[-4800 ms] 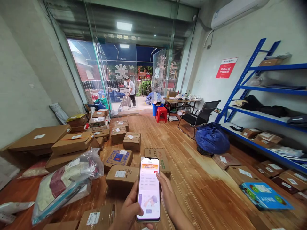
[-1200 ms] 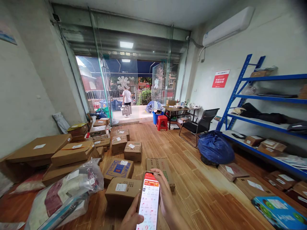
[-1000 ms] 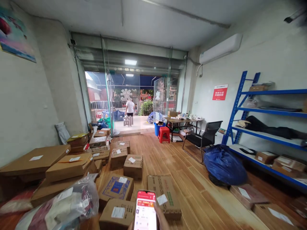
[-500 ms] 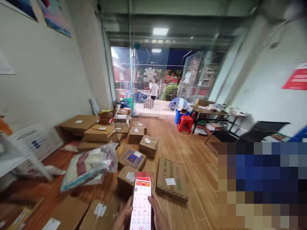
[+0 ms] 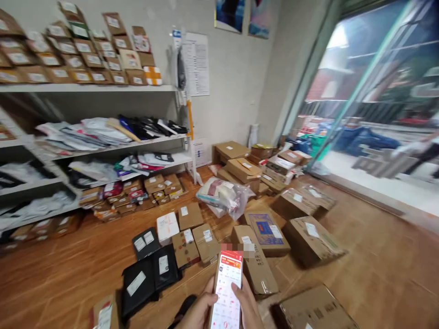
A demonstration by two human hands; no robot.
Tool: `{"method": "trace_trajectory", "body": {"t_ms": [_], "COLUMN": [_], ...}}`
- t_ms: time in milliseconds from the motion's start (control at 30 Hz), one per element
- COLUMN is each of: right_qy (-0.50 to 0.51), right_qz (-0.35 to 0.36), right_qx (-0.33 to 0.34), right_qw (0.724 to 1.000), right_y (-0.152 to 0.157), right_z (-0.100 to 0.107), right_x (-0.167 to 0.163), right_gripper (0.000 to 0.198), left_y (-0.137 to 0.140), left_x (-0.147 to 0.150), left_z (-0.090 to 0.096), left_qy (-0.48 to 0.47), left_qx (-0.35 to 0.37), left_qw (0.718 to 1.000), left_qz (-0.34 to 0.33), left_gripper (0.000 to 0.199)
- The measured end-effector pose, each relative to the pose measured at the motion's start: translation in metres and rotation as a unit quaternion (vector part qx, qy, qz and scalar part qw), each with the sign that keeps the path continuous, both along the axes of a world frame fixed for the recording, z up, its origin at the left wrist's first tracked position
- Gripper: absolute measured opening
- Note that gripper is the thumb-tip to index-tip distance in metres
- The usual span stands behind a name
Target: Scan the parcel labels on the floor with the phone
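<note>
A lit smartphone [image 5: 226,292] stands upright between my two hands at the bottom of the head view. Its screen shows a red banner over rows of small icons. My left hand [image 5: 200,308] grips the phone's left edge, thumb on the rim of the screen. Wrapped round the right edge is my right hand [image 5: 247,304], with its thumb over the screen. Just beyond the phone lies a long cardboard box [image 5: 259,267] with a label. A box with a blue print [image 5: 265,230] sits behind it.
White shelves [image 5: 103,87] on the left hold many labelled parcels and bags. Black packages [image 5: 140,281] and small boxes lie on the wooden floor. A clear-wrapped bundle [image 5: 222,194] rests near stacked cartons [image 5: 242,169]. A glass door [image 5: 363,91] stands at the right.
My view has swung left from the doorway to the shelves and floor parcels. The phone stays in both hands, and my right thumb now reaches further over the screen.
</note>
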State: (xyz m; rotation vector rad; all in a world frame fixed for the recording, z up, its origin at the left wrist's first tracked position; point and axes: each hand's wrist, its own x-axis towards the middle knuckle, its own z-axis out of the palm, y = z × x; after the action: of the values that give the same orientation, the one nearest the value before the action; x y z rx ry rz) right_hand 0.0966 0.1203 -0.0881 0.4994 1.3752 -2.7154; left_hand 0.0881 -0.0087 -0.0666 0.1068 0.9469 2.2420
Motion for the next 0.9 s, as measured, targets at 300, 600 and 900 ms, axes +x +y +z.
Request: {"method": "trace_trajectory", "body": {"t_ms": [300,600,900], "right_qy": [-0.020,0.063,0.045], "right_qz": [0.165,0.209,0.209], "right_qx": [0.006,0.075,0.066], "right_qw": [0.986,0.973,0.975], "right_y": [-0.033,-0.088,-0.173], "right_z": [0.033,0.027,0.043], "right_x": [0.043,0.058,0.106], "right_gripper": [0.049,0.039,0.055], "left_y": [-0.039,-0.085,-0.162], "left_x": [0.073,0.117,0.178], "left_z": [0.006,0.016,0.042], "left_qy": [-0.064,-0.070,-0.055], "left_qx": [-0.036,-0.028,-0.082], "left_qw": [0.975,0.962,0.955], "left_qz": [0.208,0.261,0.280], "left_gripper": [0.066,0.074,0.072]}}
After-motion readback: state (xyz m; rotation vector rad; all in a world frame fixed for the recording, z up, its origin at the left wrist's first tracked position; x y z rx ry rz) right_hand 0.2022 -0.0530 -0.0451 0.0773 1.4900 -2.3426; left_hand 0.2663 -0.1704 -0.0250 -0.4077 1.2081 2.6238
